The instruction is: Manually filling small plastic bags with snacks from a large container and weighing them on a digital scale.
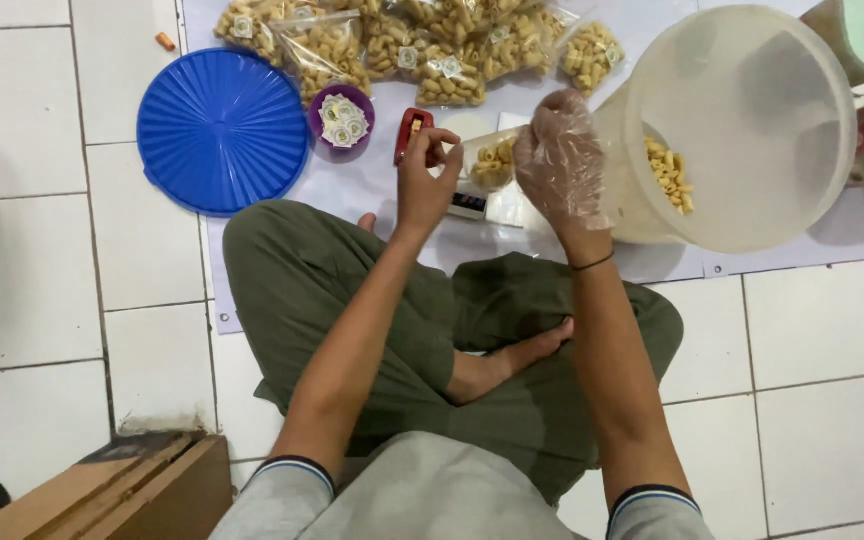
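left hand [424,180] fingers pinching small snack bag [490,162] edge, gloved right hand [559,160] fingers grasping it, tilted tub [742,125] rim just beside

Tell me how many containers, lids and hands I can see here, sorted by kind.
Large translucent tub: 1
Small purple cup: 1
Blue round lid: 1
Bare left hand: 1
Gloved right hand: 1
Total: 5

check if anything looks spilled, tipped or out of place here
The big translucent tub lies tipped toward the person, with only a few snack pieces left inside; none have spilled. A small orange piece lies alone on the floor tiles beyond the blue lid. Otherwise nothing stands out.
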